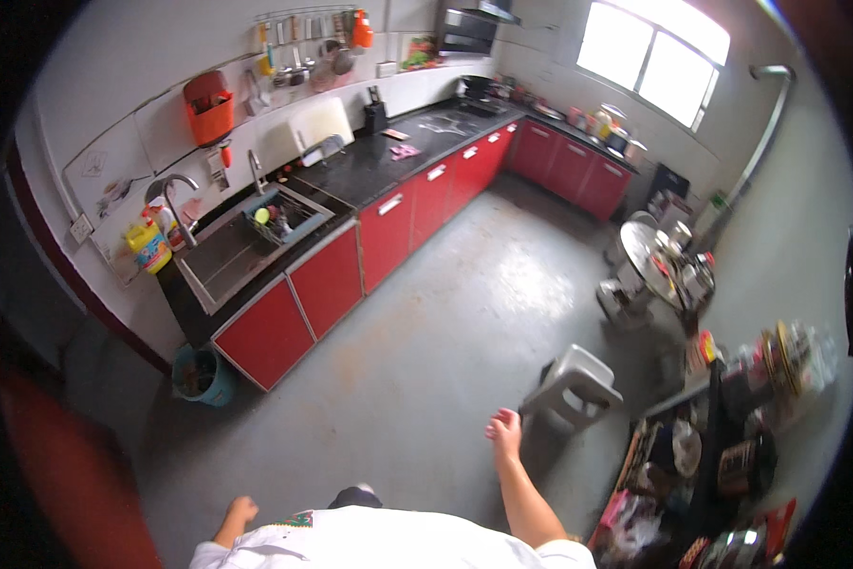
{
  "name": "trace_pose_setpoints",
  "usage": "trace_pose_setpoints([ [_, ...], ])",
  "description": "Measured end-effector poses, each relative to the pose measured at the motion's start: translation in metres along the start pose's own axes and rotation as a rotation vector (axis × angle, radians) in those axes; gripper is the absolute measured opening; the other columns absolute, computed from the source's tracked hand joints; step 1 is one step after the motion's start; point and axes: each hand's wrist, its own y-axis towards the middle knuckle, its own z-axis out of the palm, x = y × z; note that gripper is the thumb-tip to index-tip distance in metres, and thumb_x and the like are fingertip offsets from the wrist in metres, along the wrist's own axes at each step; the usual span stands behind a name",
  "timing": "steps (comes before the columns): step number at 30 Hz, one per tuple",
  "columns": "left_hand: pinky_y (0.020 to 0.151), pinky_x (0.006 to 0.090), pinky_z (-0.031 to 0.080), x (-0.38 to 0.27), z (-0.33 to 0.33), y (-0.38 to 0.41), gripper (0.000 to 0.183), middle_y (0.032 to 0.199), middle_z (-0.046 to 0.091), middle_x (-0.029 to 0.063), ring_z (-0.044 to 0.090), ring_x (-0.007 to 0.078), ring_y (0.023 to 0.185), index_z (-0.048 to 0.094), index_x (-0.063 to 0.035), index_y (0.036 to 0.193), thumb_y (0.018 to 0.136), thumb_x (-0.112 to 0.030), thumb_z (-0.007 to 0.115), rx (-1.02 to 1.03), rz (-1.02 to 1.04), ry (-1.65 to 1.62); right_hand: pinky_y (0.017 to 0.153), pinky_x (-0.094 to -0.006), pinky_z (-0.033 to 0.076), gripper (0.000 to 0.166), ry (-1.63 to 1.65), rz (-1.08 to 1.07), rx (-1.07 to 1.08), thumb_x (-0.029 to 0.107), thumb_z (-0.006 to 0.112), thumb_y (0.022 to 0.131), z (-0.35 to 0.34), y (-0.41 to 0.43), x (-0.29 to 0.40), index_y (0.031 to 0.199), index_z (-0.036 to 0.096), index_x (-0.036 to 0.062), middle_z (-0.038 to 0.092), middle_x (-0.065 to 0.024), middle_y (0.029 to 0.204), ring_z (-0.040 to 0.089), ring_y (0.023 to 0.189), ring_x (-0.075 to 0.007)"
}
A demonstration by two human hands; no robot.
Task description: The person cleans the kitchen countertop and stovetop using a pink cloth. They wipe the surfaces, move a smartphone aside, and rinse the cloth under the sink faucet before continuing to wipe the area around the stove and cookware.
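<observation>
My left hand [242,510] hangs low beside my white shirt, its fingers curled; whether they are fully closed is not clear. Further forward on the right, my right hand [505,428] hovers above the grey floor with loosely bent fingers and nothing visible in it. The grey plastic stool [589,370] stands nearest to that hand, just beyond it. Ahead on the left, a steel sink [231,274] is set into the black countertop [369,167], with a blue dish basket [305,226] at its far end. A pink cloth [404,151] lies on the counter.
Red cabinets [387,227] run along the left wall and round the far corner. A teal bin [206,380] stands at their near end. On the right are a round table [640,245] with metal pots and a cluttered dark shelf rack [711,427]. A red door-like panel edges the lower left.
</observation>
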Motion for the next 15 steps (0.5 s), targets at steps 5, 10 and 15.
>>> trace_pose_setpoints([
  [5,0.077,0.0470,0.053,0.031,-0.013,0.023,0.028,0.096,0.069,0.0210,0.067,0.0384,0.091,0.072,-0.0044,0.092,0.079,-0.027,0.061,0.181,-0.489,-0.215,0.070,-0.0301,0.053,0.042,-0.185,-0.048,0.319,0.009,0.061,0.088,0.195,0.095,0.061,0.127,0.048,0.0050,0.057,-0.0110,0.113,0.062,0.082,-0.0169],
  [10,0.077,0.0470,0.052,-0.039,-0.062,0.168,0.027,0.096,0.069,0.0213,0.067,0.0390,0.090,0.071,-0.0050,0.094,0.081,-0.027,0.060,0.215,-0.246,-0.222,0.074,-0.0334,0.054,0.042,-0.270,0.030,0.373,0.014,0.064,0.090,0.272,0.185,0.057,0.128,0.049,0.0042,0.057,-0.0121,0.116,0.062,0.090,-0.0192],
  [15,0.079,0.0447,0.052,-0.235,-0.203,0.358,0.029,0.099,0.069,0.0162,0.066,0.0364,0.092,0.064,-0.0075,0.104,0.087,-0.031,0.060,-0.201,0.220,-0.452,0.074,-0.0342,0.053,0.036,-0.338,0.152,0.190,0.020,0.066,0.091,0.258,0.292,0.068,0.122,0.053,0.0054,0.060,-0.0103,0.111,0.062,0.091,-0.0200],
])
